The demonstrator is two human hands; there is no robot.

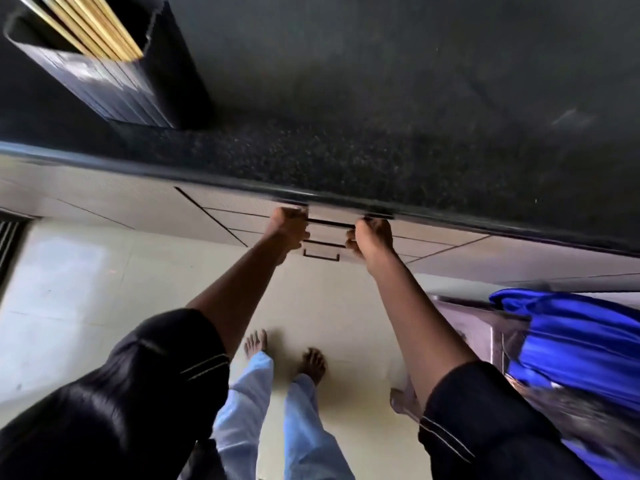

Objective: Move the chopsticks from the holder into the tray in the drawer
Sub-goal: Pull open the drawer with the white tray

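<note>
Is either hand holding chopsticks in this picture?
No, the left hand and the right hand both grip a drawer handle, while the chopsticks stand in the black holder on the countertop.

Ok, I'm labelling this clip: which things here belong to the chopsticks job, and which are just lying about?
Job: chopsticks, holder, drawer handle, left hand and right hand, both gripping it.
Lying about: blue cloth.
</note>
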